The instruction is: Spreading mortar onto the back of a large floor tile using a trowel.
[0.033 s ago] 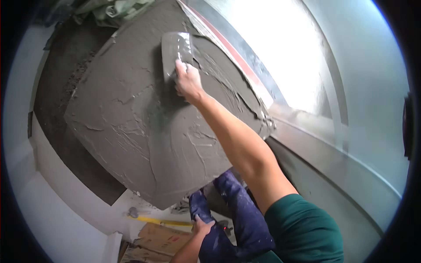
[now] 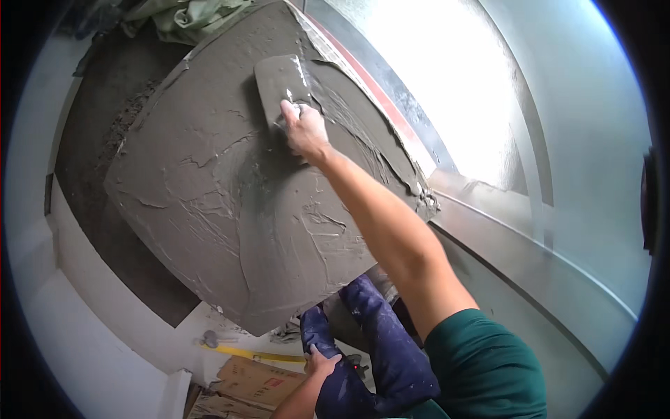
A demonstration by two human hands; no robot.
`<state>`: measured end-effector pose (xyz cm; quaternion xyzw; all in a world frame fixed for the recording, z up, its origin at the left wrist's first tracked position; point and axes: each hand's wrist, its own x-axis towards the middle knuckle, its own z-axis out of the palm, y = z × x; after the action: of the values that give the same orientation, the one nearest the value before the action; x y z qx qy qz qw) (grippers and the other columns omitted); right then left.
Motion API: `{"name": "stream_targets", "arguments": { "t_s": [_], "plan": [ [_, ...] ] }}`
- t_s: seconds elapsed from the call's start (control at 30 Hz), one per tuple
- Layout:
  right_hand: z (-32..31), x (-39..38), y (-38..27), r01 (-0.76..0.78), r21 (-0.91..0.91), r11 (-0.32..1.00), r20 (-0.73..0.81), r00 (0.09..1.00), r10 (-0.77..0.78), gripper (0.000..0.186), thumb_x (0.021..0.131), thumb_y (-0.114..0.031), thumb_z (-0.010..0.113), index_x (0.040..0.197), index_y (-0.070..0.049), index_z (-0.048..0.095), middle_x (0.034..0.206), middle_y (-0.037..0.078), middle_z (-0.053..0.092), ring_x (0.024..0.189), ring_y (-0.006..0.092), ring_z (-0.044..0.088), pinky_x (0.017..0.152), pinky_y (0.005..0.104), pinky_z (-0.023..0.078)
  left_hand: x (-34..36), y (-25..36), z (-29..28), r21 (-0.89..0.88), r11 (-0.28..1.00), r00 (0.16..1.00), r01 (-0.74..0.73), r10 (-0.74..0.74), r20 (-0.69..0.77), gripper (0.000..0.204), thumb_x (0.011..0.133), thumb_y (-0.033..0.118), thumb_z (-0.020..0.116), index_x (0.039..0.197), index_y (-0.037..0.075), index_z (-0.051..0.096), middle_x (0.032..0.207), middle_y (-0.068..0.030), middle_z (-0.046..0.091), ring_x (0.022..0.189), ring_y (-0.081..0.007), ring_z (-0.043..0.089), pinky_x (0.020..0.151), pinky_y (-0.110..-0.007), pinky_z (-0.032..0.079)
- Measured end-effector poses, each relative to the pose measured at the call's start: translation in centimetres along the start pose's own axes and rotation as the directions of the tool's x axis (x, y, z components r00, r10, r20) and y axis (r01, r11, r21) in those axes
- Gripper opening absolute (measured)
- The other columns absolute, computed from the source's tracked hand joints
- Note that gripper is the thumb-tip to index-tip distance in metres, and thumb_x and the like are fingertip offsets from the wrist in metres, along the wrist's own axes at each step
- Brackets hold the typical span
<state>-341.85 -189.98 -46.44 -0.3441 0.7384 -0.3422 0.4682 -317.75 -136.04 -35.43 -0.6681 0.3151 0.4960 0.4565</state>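
My right hand (image 2: 307, 131) is closed around the handle of a plastering trowel (image 2: 280, 78). The trowel's flat, smeared blade lies against wet grey mortar (image 2: 188, 160), which is spread over a broad slab-like surface. Ridges and streaks mark the mortar, and a raised line of it runs beside the trowel toward the right edge. Low in the view, my left hand (image 2: 322, 361) rests on my left knee, its thumb and fingers apart and holding nothing. My fingers hide most of the trowel's handle.
A yellow bar (image 2: 258, 354) and cardboard (image 2: 251, 380) lie at the lower left. Crumpled greenish cloth (image 2: 192, 19) sits beyond the slab's far left corner. A bright window (image 2: 447, 77) and a pale ledge (image 2: 488, 209) border the right. White wall (image 2: 91, 321) curves along the left.
My right hand and the trowel have shifted slightly right and toward me, and the blade has turned a little anticlockwise. The left hand stays on the knee.
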Motion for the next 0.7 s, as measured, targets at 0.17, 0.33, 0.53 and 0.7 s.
{"name": "stream_targets", "arguments": {
  "t_s": [0.17, 0.33, 0.53, 0.7],
  "plan": [
    [-5.2, 4.6, -5.2, 0.16, -0.514, 0.843, 0.121, 0.986, -0.113, 0.058, 0.096, -0.052, 0.048, 0.1, 0.003, 0.065, 0.102, 0.028, 0.067, 0.101, 0.0428, 0.064, 0.088, 0.0488, 0.05, -1.0, 2.1, -1.1, 0.014, 0.999, 0.997, 0.031, -0.031, 0.066, 0.112, 0.065, 0.057, 0.081, 0.152, 0.015, 0.025, 0.142, -0.0222, 0.041, 0.126, -0.0363, 0.05, 0.104, -0.047, 0.043],
    [-7.1, 5.8, -3.1, -0.117, -0.27, 0.956, 0.043, 0.99, 0.134, 0.064, 0.096, -0.055, 0.047, 0.102, 0.006, 0.065, 0.102, 0.029, 0.067, 0.105, 0.0428, 0.063, 0.09, 0.0467, 0.048, -0.9, 2.3, -1.4, 0.026, 1.0, 0.998, 0.013, -0.014, 0.054, 0.111, 0.065, 0.058, 0.081, 0.151, 0.015, 0.026, 0.142, -0.0202, 0.042, 0.126, -0.0357, 0.051, 0.103, -0.046, 0.044],
    [-10.8, -1.3, 5.1, -0.056, -0.104, 0.993, -0.086, 0.995, 0.047, 0.051, 0.099, -0.047, 0.051, 0.075, -0.002, 0.052, 0.063, 0.007, 0.052, 0.048, 0.0157, 0.049, 0.045, 0.0364, 0.041, -0.8, 2.7, -1.5, 0.028, 0.999, 0.999, -0.035, 0.034, 0.032, 0.106, 0.066, 0.057, 0.081, 0.15, 0.018, 0.028, 0.142, -0.0211, 0.044, 0.126, -0.0368, 0.052, 0.102, -0.046, 0.046],
    [-11.9, -12.6, 9.7, -0.186, -0.159, 0.97, -0.213, 0.965, 0.15, 0.052, 0.098, -0.049, 0.05, 0.085, 0.001, 0.059, 0.079, 0.018, 0.059, 0.074, 0.0304, 0.056, 0.067, 0.0423, 0.045, -0.9, 0.1, -2.1, 0.035, 0.998, 0.997, -0.043, 0.04, 0.072, 0.11, 0.068, 0.056, 0.08, 0.152, 0.014, 0.024, 0.146, -0.0223, 0.041, 0.13, -0.0381, 0.048, 0.106, -0.048, 0.042]
  ]
}}
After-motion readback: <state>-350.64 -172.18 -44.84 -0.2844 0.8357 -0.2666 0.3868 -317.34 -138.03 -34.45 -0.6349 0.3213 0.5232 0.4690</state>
